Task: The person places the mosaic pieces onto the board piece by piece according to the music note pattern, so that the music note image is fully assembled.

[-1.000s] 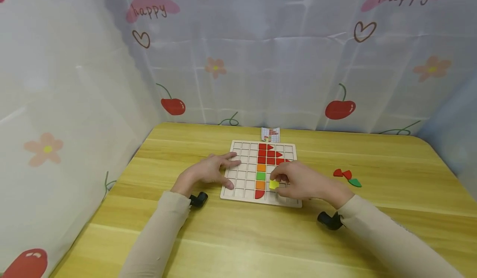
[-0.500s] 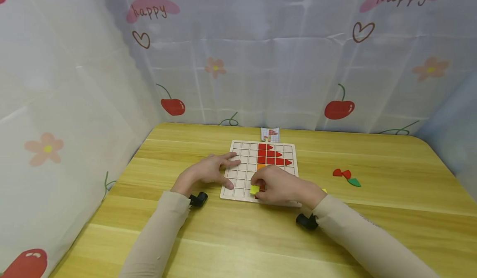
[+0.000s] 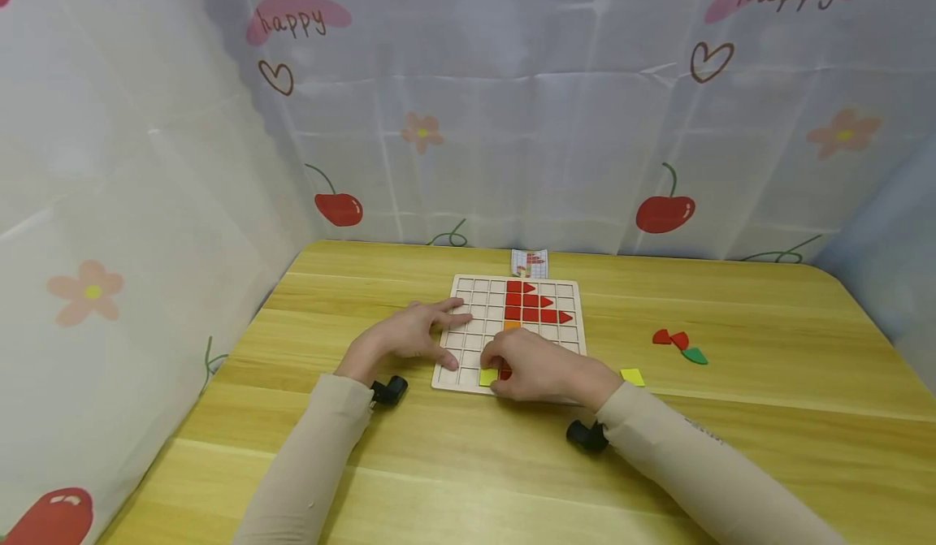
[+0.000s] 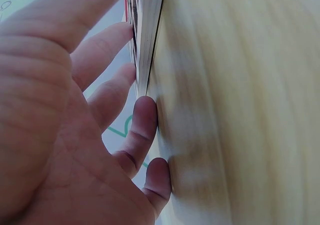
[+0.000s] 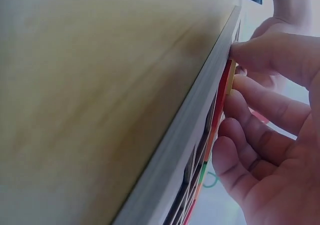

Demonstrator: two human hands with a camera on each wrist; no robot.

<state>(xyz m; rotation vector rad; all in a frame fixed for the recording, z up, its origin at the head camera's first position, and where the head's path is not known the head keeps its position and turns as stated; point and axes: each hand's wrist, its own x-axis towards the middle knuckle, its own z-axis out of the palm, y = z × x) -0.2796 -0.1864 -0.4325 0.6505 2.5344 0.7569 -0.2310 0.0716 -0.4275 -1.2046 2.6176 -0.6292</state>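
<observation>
A white grid board [image 3: 461, 384] lies on the wooden table. My left hand [image 3: 409, 332] rests on its left side with spread, fairly straight fingers; in the left wrist view the two lower fingers [image 4: 145, 116] extend past the board's edge [image 4: 149, 40]. Over the lower part of the grid, my right hand [image 3: 544, 366] pinches a yellow square tile [image 3: 487, 378] between thumb and fingers, right at a bottom-row cell. The right wrist view shows this yellow tile [image 5: 231, 79] close over the board. Red tiles [image 3: 531, 315] fill rows above, with an orange tile [image 3: 512, 325] below them; the right hand hides tiles underneath.
Right of the board lie another yellow square tile [image 3: 632, 377], two red quarter-round tiles [image 3: 680, 340] and a green leaf-shaped tile [image 3: 695, 356]. A small printed pattern card [image 3: 530, 264] sits behind the board. A printed curtain [image 3: 497, 139] stands along the table's back edge.
My right hand has moved left and slightly toward me with the yellow tile, from the board's right half to the bottom row. The other yellow tile has come into view. My left hand has stayed put.
</observation>
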